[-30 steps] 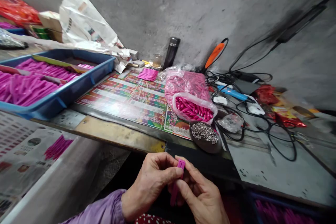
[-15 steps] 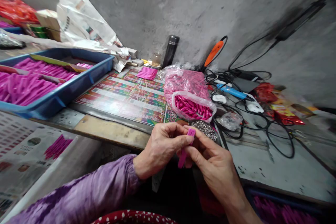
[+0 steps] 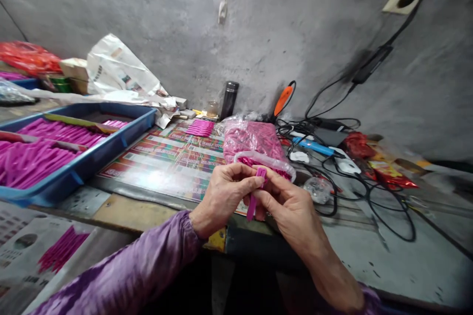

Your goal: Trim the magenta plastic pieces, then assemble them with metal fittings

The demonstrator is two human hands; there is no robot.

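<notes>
A flat magenta plastic strip (image 3: 252, 206) with a slot near its upper end is held upright just above the table's front edge. My left hand (image 3: 221, 197) pinches its upper part between thumb and fingers. From the other side, my right hand (image 3: 291, 211) grips the same strip, its fingers closed and partly hidden. Right behind the hands lies an open clear bag (image 3: 254, 140) full of small magenta pieces. Farther back, a row of magenta strips (image 3: 200, 128) rests on a printed colourful sheet (image 3: 158, 167).
At the left stands a blue tray (image 3: 111, 152) of magenta strips with dividers. A black flask (image 3: 229, 101) stands by the wall. Tangled black cables (image 3: 365, 187), a blue tool (image 3: 314, 146) and an orange-handled tool (image 3: 283, 101) occupy the right. More strips (image 3: 62, 251) lie low at left.
The camera view has tilted up, so more wall shows. Both hands still hold the strip and now appear slightly higher, in front of the bag's mouth. The pile of small metal parts is now hidden.
</notes>
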